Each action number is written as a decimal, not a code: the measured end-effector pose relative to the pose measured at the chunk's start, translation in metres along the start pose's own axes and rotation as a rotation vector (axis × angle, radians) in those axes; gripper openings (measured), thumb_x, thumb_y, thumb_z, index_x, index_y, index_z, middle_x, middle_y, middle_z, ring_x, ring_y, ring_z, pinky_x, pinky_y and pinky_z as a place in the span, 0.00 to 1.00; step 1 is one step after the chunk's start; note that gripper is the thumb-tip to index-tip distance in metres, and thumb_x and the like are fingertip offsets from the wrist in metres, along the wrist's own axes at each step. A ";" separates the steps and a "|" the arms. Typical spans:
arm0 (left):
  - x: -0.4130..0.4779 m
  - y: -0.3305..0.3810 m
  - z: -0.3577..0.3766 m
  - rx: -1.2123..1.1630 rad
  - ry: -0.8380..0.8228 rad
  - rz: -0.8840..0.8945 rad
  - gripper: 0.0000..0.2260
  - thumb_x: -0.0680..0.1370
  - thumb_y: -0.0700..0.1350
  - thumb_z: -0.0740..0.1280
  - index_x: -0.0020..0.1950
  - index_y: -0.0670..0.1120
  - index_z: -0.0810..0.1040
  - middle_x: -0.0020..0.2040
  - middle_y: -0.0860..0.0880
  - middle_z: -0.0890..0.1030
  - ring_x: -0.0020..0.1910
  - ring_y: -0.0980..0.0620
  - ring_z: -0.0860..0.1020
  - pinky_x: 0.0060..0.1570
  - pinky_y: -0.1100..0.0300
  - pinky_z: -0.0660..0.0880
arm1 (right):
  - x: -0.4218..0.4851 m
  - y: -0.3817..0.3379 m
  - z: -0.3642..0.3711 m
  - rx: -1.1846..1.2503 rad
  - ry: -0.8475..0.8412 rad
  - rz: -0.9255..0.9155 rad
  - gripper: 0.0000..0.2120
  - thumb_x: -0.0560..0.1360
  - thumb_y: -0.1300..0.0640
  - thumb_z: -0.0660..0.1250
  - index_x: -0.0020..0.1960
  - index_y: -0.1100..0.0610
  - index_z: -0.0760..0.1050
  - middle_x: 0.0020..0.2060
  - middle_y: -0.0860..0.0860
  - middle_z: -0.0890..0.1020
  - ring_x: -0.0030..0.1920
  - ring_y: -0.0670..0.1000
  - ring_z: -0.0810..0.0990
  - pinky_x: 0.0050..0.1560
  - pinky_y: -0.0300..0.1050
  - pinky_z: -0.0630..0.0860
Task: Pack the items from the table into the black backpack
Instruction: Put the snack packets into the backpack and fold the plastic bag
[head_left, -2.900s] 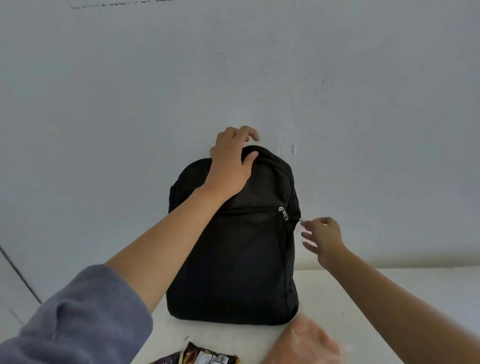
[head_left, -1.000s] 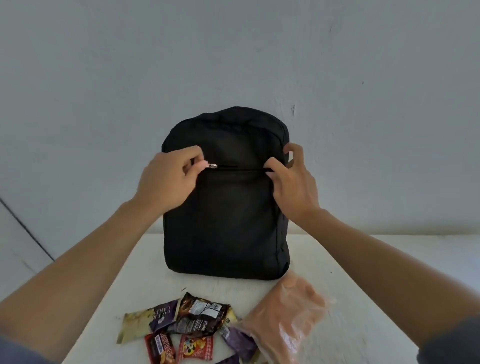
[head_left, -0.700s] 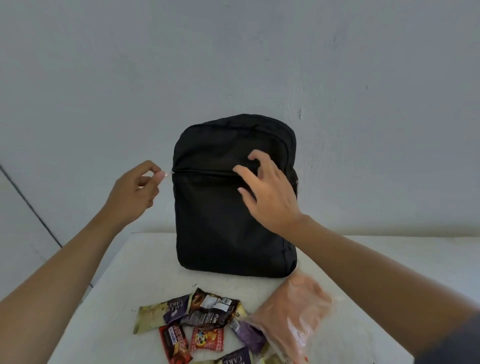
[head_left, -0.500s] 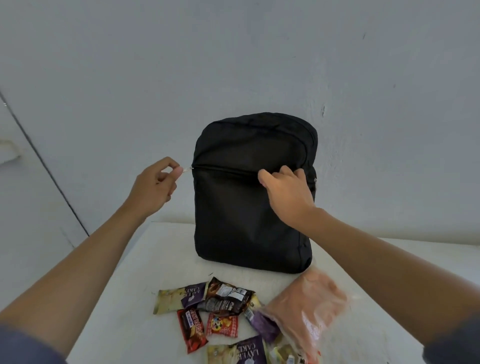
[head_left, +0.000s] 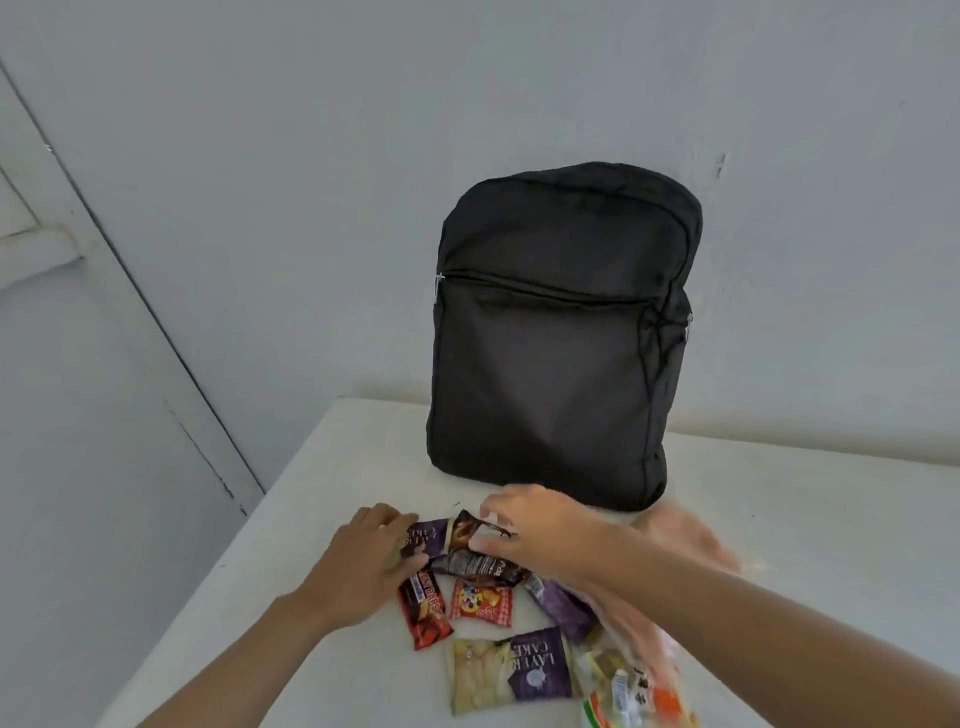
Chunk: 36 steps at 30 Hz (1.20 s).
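Pinching a dark packet (head_left: 470, 558) with the right hand (head_left: 540, 530) and gripping a purple packet (head_left: 426, 535) with the left hand (head_left: 363, 564), among snacks (head_left: 483, 597) on a white table (head_left: 805, 545). Facing the black backpack (head_left: 550, 364) standing upright behind them.

The black backpack (head_left: 550, 364) stands upright at the back of the counter (head_left: 805, 519), front zip pull (head_left: 439, 283) at its left end, with colourful snack packets (head_left: 480, 600) and a translucent bag (head_left: 641, 675) scattered before it.
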<state>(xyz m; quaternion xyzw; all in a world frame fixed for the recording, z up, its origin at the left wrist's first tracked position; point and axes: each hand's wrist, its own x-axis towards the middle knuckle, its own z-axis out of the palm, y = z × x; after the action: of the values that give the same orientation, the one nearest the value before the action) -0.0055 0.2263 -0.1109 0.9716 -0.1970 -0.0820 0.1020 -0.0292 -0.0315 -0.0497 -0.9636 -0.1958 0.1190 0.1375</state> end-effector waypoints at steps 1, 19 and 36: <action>-0.002 -0.003 0.009 0.035 0.029 -0.016 0.35 0.77 0.73 0.50 0.77 0.54 0.66 0.70 0.54 0.69 0.67 0.52 0.67 0.63 0.58 0.68 | 0.004 -0.002 0.009 -0.031 -0.053 0.019 0.31 0.78 0.34 0.60 0.74 0.51 0.66 0.65 0.52 0.74 0.65 0.54 0.73 0.63 0.52 0.73; 0.022 0.070 -0.120 -0.673 0.477 0.221 0.10 0.82 0.56 0.59 0.63 0.58 0.67 0.36 0.57 0.78 0.29 0.58 0.74 0.30 0.64 0.72 | -0.016 -0.004 -0.087 0.772 0.571 0.037 0.08 0.80 0.62 0.62 0.53 0.51 0.76 0.50 0.48 0.80 0.44 0.45 0.79 0.39 0.35 0.76; 0.122 0.159 -0.235 -0.244 0.317 0.481 0.04 0.86 0.54 0.56 0.58 0.57 0.62 0.32 0.48 0.76 0.28 0.47 0.76 0.30 0.52 0.69 | 0.010 0.077 -0.183 0.351 0.891 -0.090 0.21 0.81 0.57 0.66 0.71 0.43 0.67 0.61 0.46 0.77 0.59 0.45 0.76 0.61 0.44 0.76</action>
<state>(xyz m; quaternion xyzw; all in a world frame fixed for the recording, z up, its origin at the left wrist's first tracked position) 0.0944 0.0728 0.1380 0.8784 -0.3916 0.0739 0.2639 0.0586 -0.1355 0.0957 -0.8737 -0.1361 -0.2802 0.3736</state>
